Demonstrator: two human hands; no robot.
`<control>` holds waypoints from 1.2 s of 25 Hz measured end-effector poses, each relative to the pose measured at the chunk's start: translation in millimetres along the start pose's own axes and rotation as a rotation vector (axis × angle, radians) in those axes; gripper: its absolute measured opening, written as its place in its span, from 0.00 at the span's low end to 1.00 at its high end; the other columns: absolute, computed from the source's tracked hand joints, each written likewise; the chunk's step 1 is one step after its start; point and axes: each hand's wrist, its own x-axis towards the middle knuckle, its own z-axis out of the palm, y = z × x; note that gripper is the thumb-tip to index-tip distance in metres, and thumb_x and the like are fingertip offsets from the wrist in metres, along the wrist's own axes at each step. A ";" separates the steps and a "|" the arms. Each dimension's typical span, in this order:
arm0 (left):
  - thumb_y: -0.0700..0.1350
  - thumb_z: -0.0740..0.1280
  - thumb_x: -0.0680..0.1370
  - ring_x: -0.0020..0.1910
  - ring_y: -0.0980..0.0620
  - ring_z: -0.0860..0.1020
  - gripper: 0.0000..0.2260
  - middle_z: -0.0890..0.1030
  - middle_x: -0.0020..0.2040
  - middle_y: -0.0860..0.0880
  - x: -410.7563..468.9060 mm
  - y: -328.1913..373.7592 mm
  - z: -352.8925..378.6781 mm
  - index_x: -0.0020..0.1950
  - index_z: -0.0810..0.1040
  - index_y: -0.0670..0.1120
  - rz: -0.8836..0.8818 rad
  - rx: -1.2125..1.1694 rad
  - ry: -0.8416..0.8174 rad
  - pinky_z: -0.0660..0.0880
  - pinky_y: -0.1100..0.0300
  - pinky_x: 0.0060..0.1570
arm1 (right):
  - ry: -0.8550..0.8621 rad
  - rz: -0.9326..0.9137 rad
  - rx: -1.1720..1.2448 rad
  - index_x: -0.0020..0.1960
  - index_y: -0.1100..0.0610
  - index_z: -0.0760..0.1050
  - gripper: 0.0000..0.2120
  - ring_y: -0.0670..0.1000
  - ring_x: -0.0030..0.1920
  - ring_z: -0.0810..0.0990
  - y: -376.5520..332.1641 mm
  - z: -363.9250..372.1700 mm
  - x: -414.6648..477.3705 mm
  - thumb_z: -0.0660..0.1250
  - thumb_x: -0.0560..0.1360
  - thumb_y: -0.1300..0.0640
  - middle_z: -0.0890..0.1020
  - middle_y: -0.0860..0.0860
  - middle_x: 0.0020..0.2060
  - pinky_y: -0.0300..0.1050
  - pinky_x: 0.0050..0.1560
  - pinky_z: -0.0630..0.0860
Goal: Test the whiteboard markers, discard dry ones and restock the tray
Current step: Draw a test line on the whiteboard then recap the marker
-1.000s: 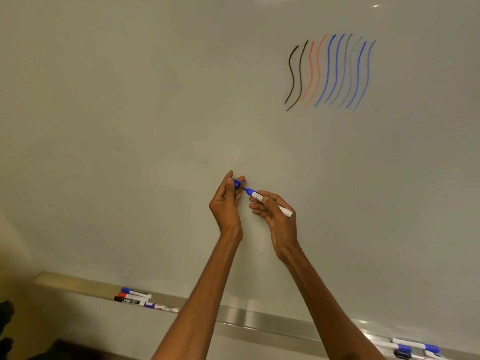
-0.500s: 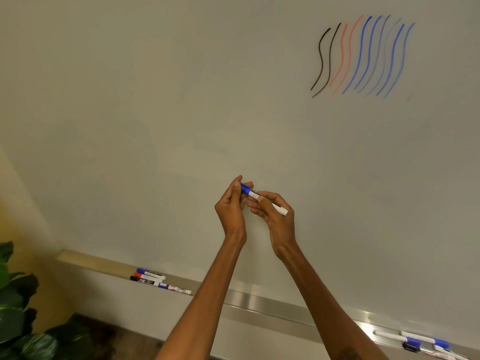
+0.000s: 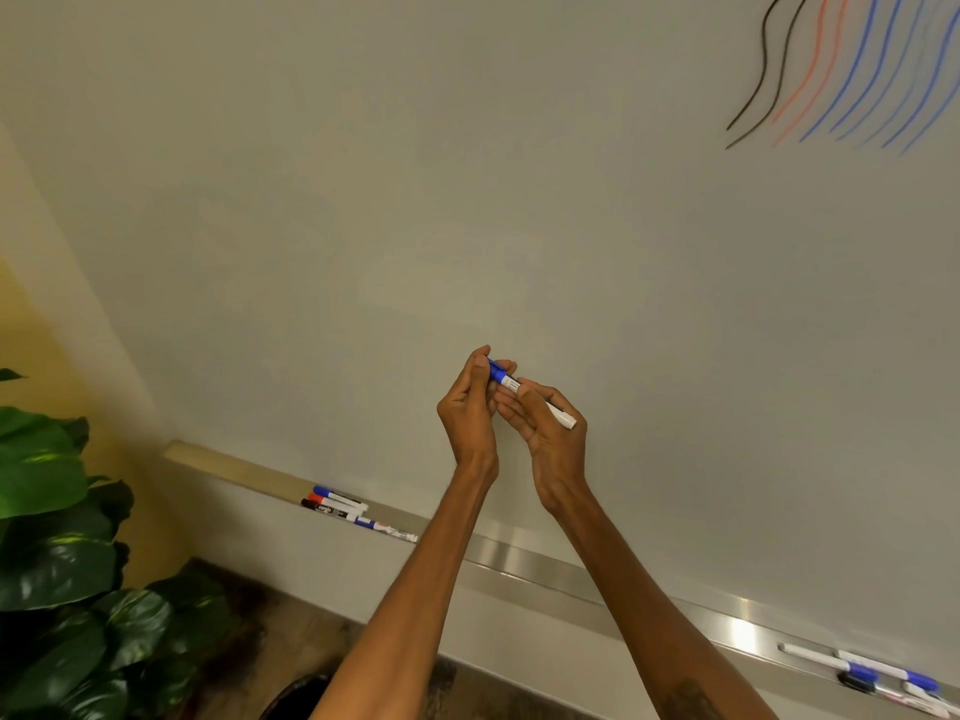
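The whiteboard (image 3: 467, 200) has a smooth surface with a soft sheen, not a mirror gloss. The marker tray (image 3: 519, 558) under it is bare metal, brushed in look, and it reflects a bright spot of light. The blue marker (image 3: 511, 383) has a smooth white plastic barrel and a blue plastic cap (whether its label is paper or film I cannot tell). The left markers (image 3: 337, 504) and the right markers (image 3: 878, 672) in the tray look like the same plastic. The plant leaves (image 3: 41, 480) are glossy. The floor (image 3: 311, 631) looks like dark wood, and the yellow wall (image 3: 31, 324) is matt.
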 end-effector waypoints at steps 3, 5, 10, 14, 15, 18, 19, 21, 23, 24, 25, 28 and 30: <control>0.44 0.62 0.83 0.52 0.45 0.84 0.12 0.85 0.51 0.41 6.0 0.1 -24.7 0.63 0.80 0.44 0.008 0.025 -0.018 0.80 0.56 0.55 | -0.017 0.057 0.057 0.60 0.67 0.77 0.20 0.62 0.53 0.84 19.9 9.2 -2.9 0.70 0.72 0.57 0.84 0.63 0.53 0.47 0.51 0.82; 0.44 0.62 0.83 0.53 0.45 0.84 0.12 0.85 0.52 0.41 12.1 -1.0 -45.1 0.64 0.79 0.43 0.004 0.070 -0.024 0.80 0.56 0.55 | -0.026 0.097 0.042 0.60 0.67 0.76 0.21 0.63 0.53 0.84 35.0 13.9 -2.9 0.71 0.72 0.57 0.83 0.63 0.53 0.49 0.53 0.82; 0.45 0.62 0.83 0.54 0.47 0.84 0.13 0.85 0.53 0.44 29.5 -12.4 -101.1 0.64 0.79 0.43 -0.065 0.150 0.043 0.81 0.54 0.56 | -0.088 0.276 -0.074 0.59 0.60 0.79 0.17 0.59 0.53 0.84 80.3 18.5 -4.3 0.69 0.74 0.52 0.85 0.58 0.54 0.51 0.56 0.81; 0.44 0.62 0.83 0.55 0.50 0.83 0.13 0.85 0.54 0.45 41.6 -26.9 -149.7 0.65 0.78 0.42 -0.101 0.226 0.143 0.81 0.56 0.54 | -0.040 0.343 -0.269 0.59 0.59 0.81 0.11 0.54 0.45 0.83 124.8 2.9 -5.8 0.67 0.79 0.57 0.85 0.57 0.49 0.46 0.50 0.81; 0.44 0.63 0.83 0.55 0.50 0.83 0.13 0.85 0.54 0.45 43.0 -32.1 -162.2 0.64 0.78 0.42 -0.119 0.244 0.152 0.81 0.56 0.53 | -0.056 0.342 -0.355 0.58 0.59 0.81 0.10 0.53 0.45 0.83 135.2 -1.9 -5.7 0.67 0.79 0.58 0.86 0.56 0.48 0.44 0.48 0.81; 0.45 0.63 0.83 0.56 0.50 0.83 0.13 0.85 0.55 0.45 45.1 -49.1 -198.9 0.64 0.78 0.42 -0.168 0.273 0.194 0.81 0.58 0.52 | -0.161 0.365 -0.591 0.56 0.57 0.82 0.08 0.52 0.46 0.83 168.4 -16.0 -1.0 0.68 0.78 0.58 0.86 0.55 0.47 0.39 0.45 0.80; 0.44 0.63 0.83 0.57 0.50 0.83 0.12 0.85 0.56 0.45 45.5 -53.8 -209.7 0.64 0.77 0.42 -0.187 0.277 0.209 0.81 0.59 0.51 | -0.205 0.383 -0.646 0.56 0.57 0.82 0.08 0.52 0.46 0.83 178.9 -21.1 0.9 0.68 0.78 0.59 0.86 0.55 0.47 0.38 0.45 0.80; 0.43 0.63 0.83 0.58 0.49 0.82 0.12 0.84 0.57 0.44 47.8 -63.8 -229.3 0.64 0.78 0.43 -0.245 0.298 0.236 0.81 0.60 0.51 | -0.274 0.416 -0.745 0.57 0.59 0.82 0.09 0.51 0.44 0.83 199.7 -29.3 5.2 0.68 0.77 0.62 0.85 0.55 0.46 0.36 0.46 0.79; 0.42 0.64 0.82 0.57 0.47 0.82 0.12 0.83 0.58 0.44 48.8 -74.3 -247.0 0.64 0.79 0.43 -0.304 0.327 0.260 0.82 0.58 0.51 | -0.288 0.424 -0.846 0.57 0.61 0.82 0.10 0.49 0.42 0.83 218.7 -34.2 7.1 0.68 0.76 0.66 0.85 0.55 0.46 0.32 0.44 0.78; 0.41 0.64 0.82 0.56 0.47 0.82 0.12 0.83 0.58 0.45 50.0 -78.9 -255.1 0.63 0.80 0.42 -0.324 0.350 0.269 0.82 0.58 0.51 | -0.288 0.413 -0.899 0.56 0.62 0.83 0.11 0.48 0.42 0.82 228.5 -35.2 7.9 0.68 0.76 0.67 0.84 0.55 0.46 0.32 0.44 0.78; 0.41 0.64 0.82 0.55 0.46 0.82 0.12 0.82 0.58 0.44 50.9 -83.4 -261.6 0.63 0.80 0.42 -0.343 0.372 0.273 0.82 0.57 0.51 | -0.286 0.394 -0.953 0.56 0.61 0.83 0.10 0.47 0.42 0.82 238.2 -37.0 8.5 0.68 0.75 0.67 0.84 0.53 0.46 0.33 0.46 0.79; 0.40 0.65 0.81 0.48 0.50 0.81 0.13 0.82 0.57 0.44 57.3 -95.5 -279.6 0.65 0.79 0.42 -0.426 0.422 0.282 0.82 0.59 0.51 | -0.266 0.331 -1.102 0.53 0.57 0.84 0.09 0.49 0.48 0.81 270.2 -45.4 12.1 0.70 0.75 0.65 0.84 0.50 0.48 0.41 0.54 0.76; 0.41 0.66 0.81 0.50 0.50 0.80 0.15 0.81 0.58 0.44 60.5 -103.0 -291.7 0.68 0.77 0.43 -0.491 0.481 0.282 0.81 0.58 0.55 | -0.217 0.332 -1.146 0.53 0.57 0.85 0.09 0.51 0.49 0.82 287.3 -51.8 13.5 0.71 0.75 0.65 0.85 0.52 0.50 0.37 0.53 0.75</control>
